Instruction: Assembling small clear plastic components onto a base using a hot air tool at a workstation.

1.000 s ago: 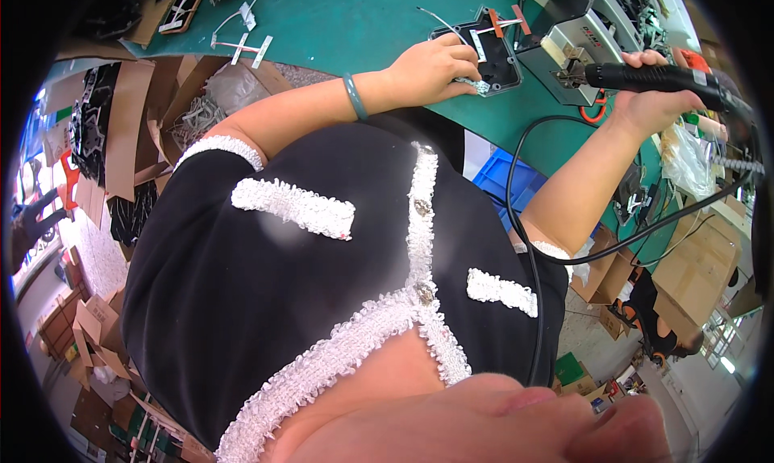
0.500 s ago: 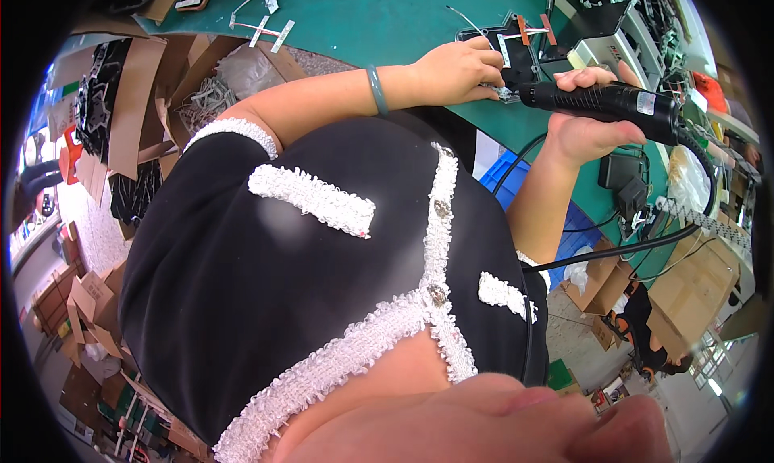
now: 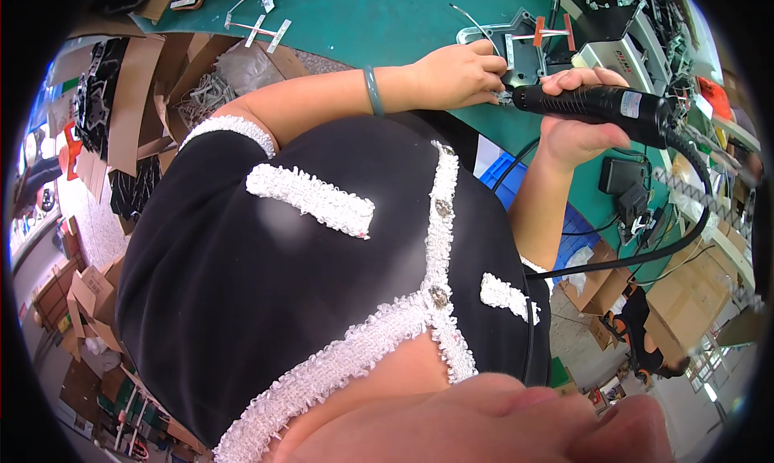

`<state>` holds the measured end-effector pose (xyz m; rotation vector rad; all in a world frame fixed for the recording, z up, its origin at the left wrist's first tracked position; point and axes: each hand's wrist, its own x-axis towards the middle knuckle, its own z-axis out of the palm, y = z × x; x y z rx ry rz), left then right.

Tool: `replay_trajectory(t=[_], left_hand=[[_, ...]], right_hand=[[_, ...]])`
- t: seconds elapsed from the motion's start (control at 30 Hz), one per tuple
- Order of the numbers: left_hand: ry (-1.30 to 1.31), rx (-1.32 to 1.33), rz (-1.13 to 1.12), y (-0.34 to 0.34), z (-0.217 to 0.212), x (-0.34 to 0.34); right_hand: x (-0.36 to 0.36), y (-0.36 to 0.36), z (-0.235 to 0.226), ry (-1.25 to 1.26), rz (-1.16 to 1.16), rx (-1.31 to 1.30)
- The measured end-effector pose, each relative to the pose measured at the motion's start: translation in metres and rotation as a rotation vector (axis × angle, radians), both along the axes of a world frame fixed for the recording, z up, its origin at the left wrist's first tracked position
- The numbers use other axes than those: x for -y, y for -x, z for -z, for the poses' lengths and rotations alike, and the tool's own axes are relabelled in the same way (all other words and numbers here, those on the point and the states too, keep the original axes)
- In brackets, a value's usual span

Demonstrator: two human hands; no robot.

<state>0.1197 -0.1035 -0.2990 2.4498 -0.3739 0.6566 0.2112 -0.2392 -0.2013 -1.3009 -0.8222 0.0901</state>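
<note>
My right hand (image 3: pixel 574 134) is wrapped round a black electric screwdriver (image 3: pixel 595 108), held almost level with its front end to the left. A thick black cable (image 3: pixel 700 213) loops from its back end. At that front end the fingers of my left hand (image 3: pixel 463 74) are bent together, pressing on a small shiny piece (image 3: pixel 505 98) too covered to name. Just beyond both hands a dark grey tray-shaped housing (image 3: pixel 528 58) lies on the green table (image 3: pixel 363 27). A white strip and orange-red strips (image 3: pixel 556 32) joined by thin wires lie over the housing.
More white strips with wires (image 3: pixel 268 34) lie at the far left of the table. A white-and-black boxy device (image 3: pixel 617 56) stands behind the screwdriver. Black power adapters (image 3: pixel 622 177) sit at the right. Cardboard boxes (image 3: pixel 689 294) and a blue crate (image 3: pixel 576 221) are below.
The screwdriver and my right hand have shifted slightly left. The housing and its strips have moved a little right, and the housing looks lighter. The coiled cord at right swings, blurred.
</note>
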Motion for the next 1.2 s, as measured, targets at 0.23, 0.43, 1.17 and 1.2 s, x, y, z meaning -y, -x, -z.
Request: replay_trajectory(t=[0.23,0.43,1.17,1.2], left_hand=[[-0.001,0.007,0.020,0.001,-0.004,-0.001],[-0.057,-0.037,-0.052,0.000,-0.007,-0.003],[0.119,-0.207,0.065,-0.005,-0.007,-0.043],[0.099,-0.218,0.090,-0.009,-0.004,-0.044]], right_hand=[[0.001,0.005,-0.001,0.025,-0.052,0.031],[0.012,-0.030,-0.003,-0.201,-0.105,-0.078],[0.039,-0.085,-0.026,-0.235,0.162,-0.115],[0.036,-0.068,-0.024,-0.243,0.135,-0.104]])
